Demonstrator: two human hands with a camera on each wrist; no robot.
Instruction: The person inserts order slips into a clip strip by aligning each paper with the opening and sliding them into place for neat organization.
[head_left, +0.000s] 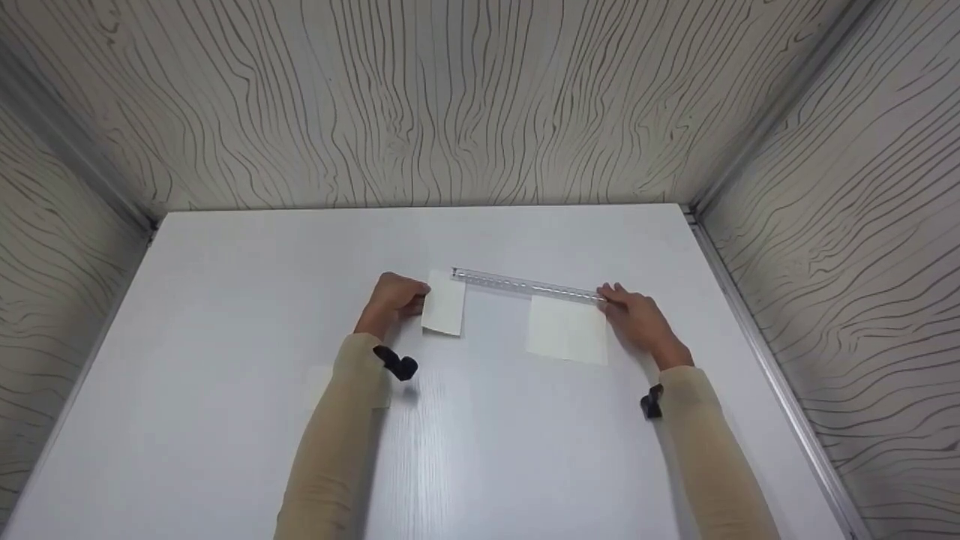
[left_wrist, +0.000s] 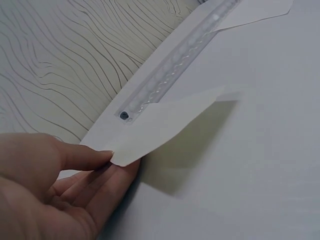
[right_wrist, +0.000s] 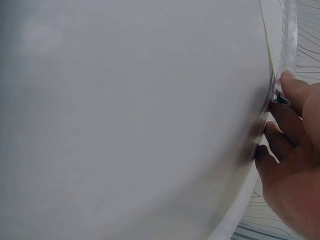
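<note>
A small cream paper piece (head_left: 444, 304) is pinched at its left edge between the thumb and fingers of my left hand (head_left: 394, 298). In the left wrist view that paper (left_wrist: 160, 127) tilts up off the surface and casts a shadow. A narrow clear plastic strip (head_left: 525, 286), ruler-like with a row of scalloped shapes, spans between the hands. Its left end, with a dark spot, lies over the small paper's top right corner. My right hand (head_left: 637, 319) pinches the strip's right end. Just below the strip lies a larger cream paper (head_left: 568, 330); whether the right fingers also hold it I cannot tell.
Everything is on a white tabletop (head_left: 487, 435). Another pale paper (head_left: 381, 398) lies partly hidden under the left forearm. Wood-grain patterned panels (head_left: 420, 105) stand behind and at both sides, with metal rails along the edges. A black wrist device (head_left: 397, 364) sits on each sleeve.
</note>
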